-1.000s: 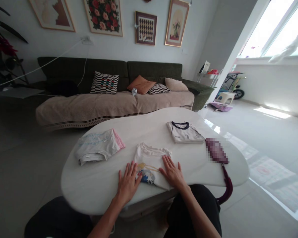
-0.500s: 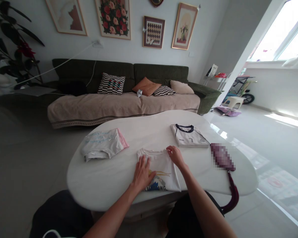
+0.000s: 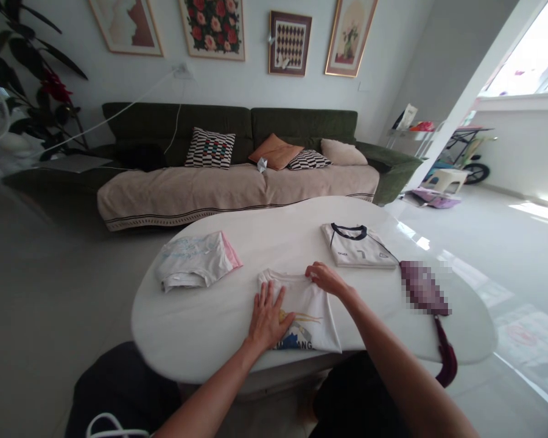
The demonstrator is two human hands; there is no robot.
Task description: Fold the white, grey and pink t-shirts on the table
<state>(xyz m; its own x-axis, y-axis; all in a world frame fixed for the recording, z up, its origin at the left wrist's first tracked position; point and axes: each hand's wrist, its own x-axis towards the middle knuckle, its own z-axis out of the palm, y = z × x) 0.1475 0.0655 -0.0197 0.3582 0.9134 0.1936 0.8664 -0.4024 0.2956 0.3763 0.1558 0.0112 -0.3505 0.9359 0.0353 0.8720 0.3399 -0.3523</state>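
A white T-shirt (image 3: 322, 325) with a printed front lies folded at the table's near edge. My left hand (image 3: 268, 316) rests flat on its left half, fingers spread. At the shirt's upper right corner, my right hand (image 3: 325, 278) pinches the fabric by the collar and lifts it slightly. Beyond it to the right lies a folded white jersey (image 3: 358, 248) with a dark collar. A folded pile of light grey and pink clothing (image 3: 194, 261) sits to the left.
All the clothes are on a white oval table (image 3: 178, 340). A maroon item (image 3: 445, 353), partly blurred out, hangs over its right edge. Behind the table stands a green sofa (image 3: 301, 125) with a beige cover and several cushions.
My right hand still grips the shirt's corner and has drawn the cloth up a little into creases. My left hand stays flat on the shirt. The whole view has shifted slightly.
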